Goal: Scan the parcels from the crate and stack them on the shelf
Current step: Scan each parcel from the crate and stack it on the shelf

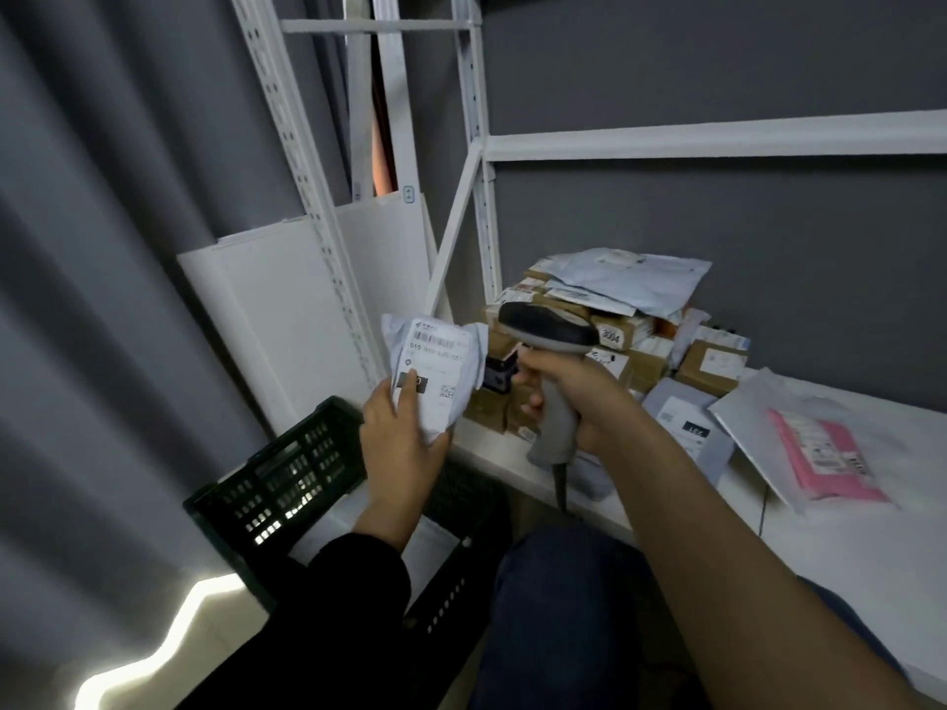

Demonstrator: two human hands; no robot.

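My left hand [397, 433] grips a small white soft parcel [435, 366] from below, its label with barcodes turned toward me, thumb on the label. My right hand [569, 392] holds a grey handheld barcode scanner [551, 345] by its handle, the dark head pointing left at the parcel, a short gap between them. Below my left arm sits the black perforated crate [276, 484], with a white parcel [430, 550] partly visible inside. On the white shelf [840, 550] behind the scanner is a stack of brown boxes and grey mailers [625, 320].
A grey mailer with a pink packet [820, 453] and a flat grey parcel [686, 417] lie loose on the shelf to the right. White shelf uprights [476, 146] rise behind. White panels [287, 310] lean against grey curtains at left. My knee [563, 607] is low in view.
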